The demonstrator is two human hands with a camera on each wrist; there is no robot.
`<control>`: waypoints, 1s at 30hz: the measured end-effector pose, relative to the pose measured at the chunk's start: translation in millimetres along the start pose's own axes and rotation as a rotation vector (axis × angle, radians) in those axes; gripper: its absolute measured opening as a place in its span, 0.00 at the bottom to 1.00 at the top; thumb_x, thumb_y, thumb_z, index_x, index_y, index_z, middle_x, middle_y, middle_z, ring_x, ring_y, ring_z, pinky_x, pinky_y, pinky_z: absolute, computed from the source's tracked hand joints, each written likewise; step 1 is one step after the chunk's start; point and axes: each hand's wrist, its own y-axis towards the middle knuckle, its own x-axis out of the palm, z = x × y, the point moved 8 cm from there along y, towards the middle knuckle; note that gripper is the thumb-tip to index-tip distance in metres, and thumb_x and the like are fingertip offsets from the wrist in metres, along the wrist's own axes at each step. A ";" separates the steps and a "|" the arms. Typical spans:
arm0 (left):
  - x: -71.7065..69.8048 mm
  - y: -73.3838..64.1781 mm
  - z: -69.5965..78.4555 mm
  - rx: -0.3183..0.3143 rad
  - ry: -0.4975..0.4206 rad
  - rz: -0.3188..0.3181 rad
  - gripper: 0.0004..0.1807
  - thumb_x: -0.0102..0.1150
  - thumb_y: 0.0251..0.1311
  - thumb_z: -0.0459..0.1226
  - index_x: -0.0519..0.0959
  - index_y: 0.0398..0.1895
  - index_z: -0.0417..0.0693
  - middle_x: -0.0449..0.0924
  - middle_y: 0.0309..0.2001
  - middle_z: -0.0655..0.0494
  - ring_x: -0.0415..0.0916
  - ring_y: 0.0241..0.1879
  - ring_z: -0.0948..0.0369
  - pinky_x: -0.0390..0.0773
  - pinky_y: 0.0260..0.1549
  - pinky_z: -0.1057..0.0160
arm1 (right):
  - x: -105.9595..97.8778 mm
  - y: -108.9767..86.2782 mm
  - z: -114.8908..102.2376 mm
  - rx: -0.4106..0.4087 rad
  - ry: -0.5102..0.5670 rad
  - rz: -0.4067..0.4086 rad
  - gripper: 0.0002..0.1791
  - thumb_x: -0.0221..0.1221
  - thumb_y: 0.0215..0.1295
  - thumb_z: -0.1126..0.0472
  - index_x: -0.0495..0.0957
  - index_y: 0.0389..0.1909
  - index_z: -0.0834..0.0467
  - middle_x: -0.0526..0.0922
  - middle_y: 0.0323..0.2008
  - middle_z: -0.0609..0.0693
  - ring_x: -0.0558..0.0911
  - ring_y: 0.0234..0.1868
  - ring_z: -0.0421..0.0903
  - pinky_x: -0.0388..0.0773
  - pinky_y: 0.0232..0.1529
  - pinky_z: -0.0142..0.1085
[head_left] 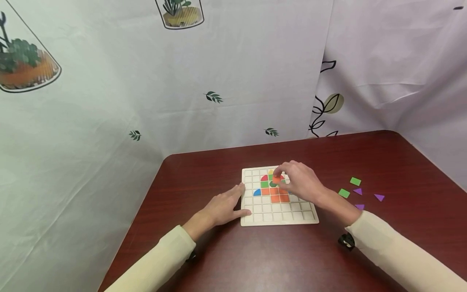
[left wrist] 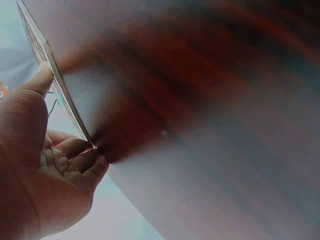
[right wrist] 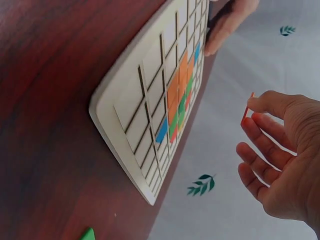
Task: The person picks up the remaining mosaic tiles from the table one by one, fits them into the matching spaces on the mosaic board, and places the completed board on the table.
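A white gridded board [head_left: 262, 217] lies on the table. Coloured flat pieces fill some of its middle squares: orange squares [head_left: 275, 198], green and red pieces, and a blue quarter-round piece [head_left: 257, 192]. Between thumb and fingertips my right hand [head_left: 302, 182] pinches a thin orange square tile [right wrist: 247, 109], and the right wrist view shows it raised off the board. My left hand [head_left: 220, 207] rests against the board's left edge, thumb and fingers spread apart. Part of the pattern is hidden behind the right hand in the head view.
To the right of the board, two green pieces [head_left: 344, 193] and several purple triangles [head_left: 379, 197] lie loose on the dark red table [head_left: 262, 259]. A pale curtain [head_left: 237, 81] with plant prints hangs behind the table's far edge.
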 end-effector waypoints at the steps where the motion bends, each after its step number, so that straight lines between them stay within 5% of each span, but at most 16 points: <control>1: -0.2 0.0 0.1 0.002 0.000 0.001 0.55 0.60 0.70 0.65 0.50 0.87 0.46 0.51 0.85 0.49 0.54 0.82 0.55 0.69 0.72 0.49 | 2.1 0.0 -0.4 0.001 0.001 -0.002 0.16 0.79 0.56 0.64 0.90 0.46 0.58 0.89 0.43 0.50 0.82 0.45 0.52 0.81 0.44 0.47; 8: -0.7 0.3 -0.1 0.006 -0.001 0.000 0.55 0.60 0.70 0.65 0.50 0.87 0.46 0.50 0.85 0.50 0.54 0.82 0.56 0.68 0.72 0.49 | 17.9 0.6 -3.9 0.016 0.045 -0.053 0.15 0.79 0.56 0.64 0.90 0.45 0.57 0.90 0.44 0.48 0.84 0.50 0.53 0.82 0.48 0.49; 16: -1.0 1.1 0.6 0.018 0.010 0.007 0.55 0.60 0.70 0.65 0.50 0.87 0.45 0.51 0.85 0.48 0.56 0.81 0.55 0.69 0.71 0.49 | 32.9 -1.2 -7.8 -0.022 0.044 -0.078 0.12 0.77 0.57 0.65 0.90 0.42 0.56 0.88 0.38 0.46 0.76 0.34 0.46 0.73 0.35 0.39; 30: -0.9 -0.2 0.0 0.014 -0.010 0.009 0.55 0.60 0.70 0.65 0.50 0.87 0.46 0.51 0.85 0.48 0.55 0.82 0.55 0.68 0.72 0.49 | 54.6 -4.1 -14.9 -0.065 0.015 -0.099 0.13 0.79 0.56 0.65 0.90 0.42 0.59 0.88 0.37 0.47 0.78 0.35 0.43 0.77 0.37 0.40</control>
